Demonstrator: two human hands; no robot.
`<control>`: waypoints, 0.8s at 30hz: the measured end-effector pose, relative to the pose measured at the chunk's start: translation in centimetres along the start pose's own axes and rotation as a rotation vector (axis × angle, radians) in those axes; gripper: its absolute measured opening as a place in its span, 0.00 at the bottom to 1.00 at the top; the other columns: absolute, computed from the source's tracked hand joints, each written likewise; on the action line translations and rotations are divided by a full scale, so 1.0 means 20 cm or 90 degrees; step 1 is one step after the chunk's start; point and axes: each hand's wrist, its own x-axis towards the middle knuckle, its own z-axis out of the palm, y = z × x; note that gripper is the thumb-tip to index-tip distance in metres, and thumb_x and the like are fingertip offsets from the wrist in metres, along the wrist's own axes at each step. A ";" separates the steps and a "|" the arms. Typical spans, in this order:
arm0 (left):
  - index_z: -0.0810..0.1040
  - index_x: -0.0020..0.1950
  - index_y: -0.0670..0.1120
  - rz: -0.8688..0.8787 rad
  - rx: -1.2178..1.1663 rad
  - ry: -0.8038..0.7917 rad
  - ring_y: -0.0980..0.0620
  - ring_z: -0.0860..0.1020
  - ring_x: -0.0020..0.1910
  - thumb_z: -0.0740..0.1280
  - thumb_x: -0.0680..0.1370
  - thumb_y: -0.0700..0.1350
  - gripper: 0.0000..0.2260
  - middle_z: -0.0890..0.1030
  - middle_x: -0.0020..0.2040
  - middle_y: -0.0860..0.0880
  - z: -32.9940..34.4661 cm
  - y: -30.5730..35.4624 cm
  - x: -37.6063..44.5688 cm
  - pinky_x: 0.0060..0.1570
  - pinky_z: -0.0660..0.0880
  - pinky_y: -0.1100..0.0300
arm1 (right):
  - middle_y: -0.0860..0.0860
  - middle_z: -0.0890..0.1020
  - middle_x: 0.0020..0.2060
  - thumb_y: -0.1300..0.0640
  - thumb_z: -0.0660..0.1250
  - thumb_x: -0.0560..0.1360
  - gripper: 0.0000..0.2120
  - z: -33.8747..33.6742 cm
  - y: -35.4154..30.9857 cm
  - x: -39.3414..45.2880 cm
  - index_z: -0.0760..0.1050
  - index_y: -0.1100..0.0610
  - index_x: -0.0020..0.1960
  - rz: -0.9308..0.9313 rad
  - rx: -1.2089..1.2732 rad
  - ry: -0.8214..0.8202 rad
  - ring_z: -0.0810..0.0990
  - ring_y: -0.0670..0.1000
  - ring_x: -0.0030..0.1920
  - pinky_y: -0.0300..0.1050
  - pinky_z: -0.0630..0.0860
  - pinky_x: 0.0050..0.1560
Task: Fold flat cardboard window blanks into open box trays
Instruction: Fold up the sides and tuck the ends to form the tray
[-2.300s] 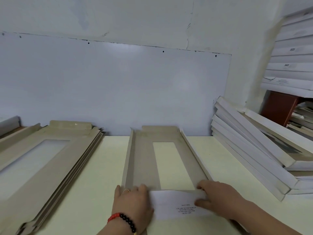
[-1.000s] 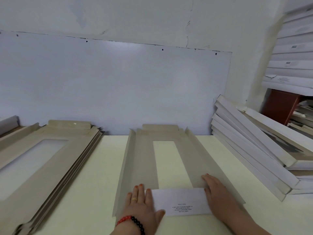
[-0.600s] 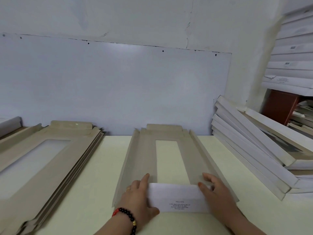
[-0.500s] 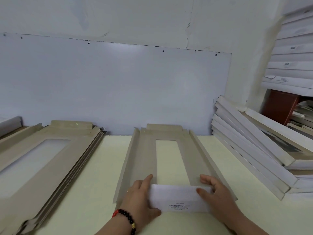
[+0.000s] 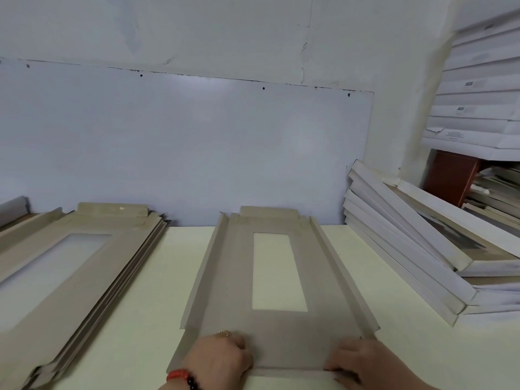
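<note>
A grey cardboard window blank lies lengthwise on the pale table, its window cut-out showing the tabletop. Both long side flaps stand slightly raised. The near end flap lies flat, grey side up. My left hand, with a red and black bead bracelet and a ring, has curled fingers on the near left corner. My right hand holds the near right corner, fingertips at the flap's fold line. My fingertips are hidden under the hands.
A stack of flat grey blanks lies on the left. Leaning white folded boxes crowd the right side. More white boxes sit on a shelf at the upper right. A white wall panel backs the table.
The white printed end flap, held folded up over the blank before, now lies flat with its grey side up. Both hands have slid back to the near corners.
</note>
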 end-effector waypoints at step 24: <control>0.86 0.39 0.56 -0.021 0.039 -0.052 0.62 0.83 0.44 0.78 0.46 0.65 0.25 0.85 0.43 0.59 0.17 0.14 0.10 0.43 0.78 0.66 | 0.58 0.36 0.77 0.40 0.38 0.80 0.36 0.42 -0.23 0.22 0.38 0.64 0.77 0.030 -0.353 0.087 0.36 0.53 0.77 0.47 0.45 0.71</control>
